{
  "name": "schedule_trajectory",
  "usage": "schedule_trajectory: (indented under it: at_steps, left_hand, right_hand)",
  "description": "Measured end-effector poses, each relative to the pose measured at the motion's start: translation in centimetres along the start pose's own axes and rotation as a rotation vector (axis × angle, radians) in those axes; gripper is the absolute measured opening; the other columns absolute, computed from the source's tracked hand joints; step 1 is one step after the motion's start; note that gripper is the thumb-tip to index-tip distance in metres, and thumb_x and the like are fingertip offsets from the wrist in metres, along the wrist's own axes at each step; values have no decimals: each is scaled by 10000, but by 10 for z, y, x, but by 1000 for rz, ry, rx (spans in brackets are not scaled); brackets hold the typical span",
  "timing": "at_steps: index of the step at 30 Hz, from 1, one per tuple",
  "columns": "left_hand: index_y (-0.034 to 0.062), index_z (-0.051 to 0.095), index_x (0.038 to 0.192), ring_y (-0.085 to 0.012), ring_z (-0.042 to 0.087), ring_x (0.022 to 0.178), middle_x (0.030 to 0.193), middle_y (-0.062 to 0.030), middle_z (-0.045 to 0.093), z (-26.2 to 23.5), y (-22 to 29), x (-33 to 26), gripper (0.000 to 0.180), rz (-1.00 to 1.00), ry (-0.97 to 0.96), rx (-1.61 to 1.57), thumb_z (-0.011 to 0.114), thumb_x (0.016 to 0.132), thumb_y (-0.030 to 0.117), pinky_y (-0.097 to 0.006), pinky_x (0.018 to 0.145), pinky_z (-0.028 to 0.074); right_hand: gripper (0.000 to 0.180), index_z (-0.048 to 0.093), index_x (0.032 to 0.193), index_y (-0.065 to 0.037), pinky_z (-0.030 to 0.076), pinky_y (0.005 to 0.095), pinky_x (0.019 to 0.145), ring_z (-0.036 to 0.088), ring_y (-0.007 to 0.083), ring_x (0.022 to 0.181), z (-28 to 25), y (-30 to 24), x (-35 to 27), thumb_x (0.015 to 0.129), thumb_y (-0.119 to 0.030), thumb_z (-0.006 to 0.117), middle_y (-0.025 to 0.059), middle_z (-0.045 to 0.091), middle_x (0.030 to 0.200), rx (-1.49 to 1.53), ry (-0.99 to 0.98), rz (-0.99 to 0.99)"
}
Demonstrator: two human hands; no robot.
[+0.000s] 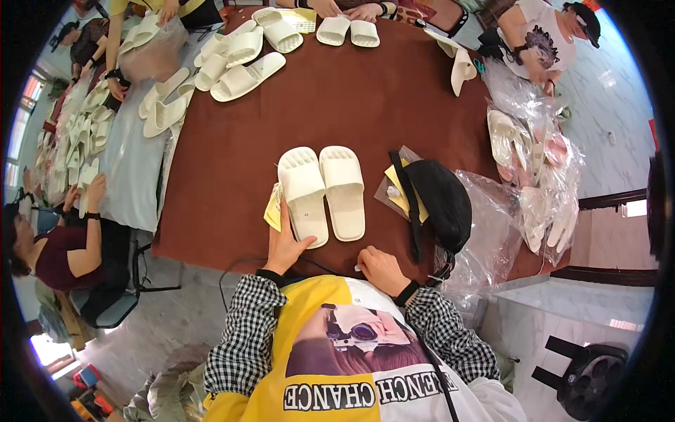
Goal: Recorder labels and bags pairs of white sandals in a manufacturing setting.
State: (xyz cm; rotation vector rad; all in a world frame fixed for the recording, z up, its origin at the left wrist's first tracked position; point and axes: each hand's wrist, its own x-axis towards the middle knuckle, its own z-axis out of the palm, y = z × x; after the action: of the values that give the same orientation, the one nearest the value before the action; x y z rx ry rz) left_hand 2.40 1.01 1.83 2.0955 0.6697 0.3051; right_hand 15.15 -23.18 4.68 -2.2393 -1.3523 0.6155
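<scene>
A pair of cream slide slippers lies side by side in front of me, toes pointing away. My left hand [285, 243] grips the left slipper [304, 197] by its outer edge near the heel, thumb on top of the sole. A yellow tag [273, 207] sticks out beside that hand. The right slipper [343, 193] rests on the brown tabletop, untouched by my right hand. Near the table's front edge, my right hand [382, 269] is closed, fingers curled, with a tiny whitish bit showing at the fingertips. What it is, I cannot make out.
A black pouch [439, 204] with a strap sits right of the slippers, by yellow paper [398, 188]. Clear plastic bags [489, 218] and bagged slippers [510, 144] crowd the right side. More slippers [246, 77] stand far left. Other people work around the brown table [232, 169].
</scene>
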Motion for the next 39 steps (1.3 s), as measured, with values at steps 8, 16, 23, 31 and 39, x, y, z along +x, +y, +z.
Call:
schedule_trajectory:
  at_steps: [8, 16, 23, 31, 39]
  left_hand:
    - [29, 43, 1540, -400, 293, 1393, 1517, -267, 255, -4, 3, 0, 1204, 5, -5, 2, 861, 668, 174, -419, 1138, 269]
    - [-3, 582, 1257, -205, 607, 1097, 1189, -131, 649, -36, -2, -15, 326, -191, 246, -423, 590, 946, 96, -318, 948, 465]
    - [42, 586, 918, -74, 508, 820, 869, 14, 572, -55, 11, -30, 84, -241, 185, -610, 565, 963, 109, -238, 770, 414]
    - [59, 448, 719, -38, 414, 661, 700, 57, 465, -63, 38, -28, 262, -199, 13, -618, 657, 874, 27, -216, 594, 375]
    - [41, 486, 813, -49, 482, 739, 791, 38, 512, -58, 65, -22, 194, -175, -239, -720, 668, 875, 18, -216, 663, 428]
  right_hand:
    - [168, 584, 848, -97, 485, 437, 628, 648, 310, 776, -6, 7, 17, 780, -185, 711, 81, 647, 812, 20, -138, 182]
    - [143, 627, 792, -105, 515, 456, 636, 675, 332, 750, -4, 6, 30, 770, -203, 730, 116, 676, 772, -97, -239, 244]
    - [120, 634, 823, -93, 516, 448, 684, 672, 321, 801, -14, 16, 30, 785, -192, 691, 100, 681, 793, 12, -328, 190]
    - [116, 632, 990, -24, 526, 324, 684, 669, 218, 797, -58, -21, 53, 898, -91, 613, 128, 659, 844, 528, -188, 138]
    - [466, 509, 1363, -50, 503, 274, 907, 581, 130, 1026, -55, -59, 85, 909, 3, 600, 66, 588, 1177, 1034, -218, 44]
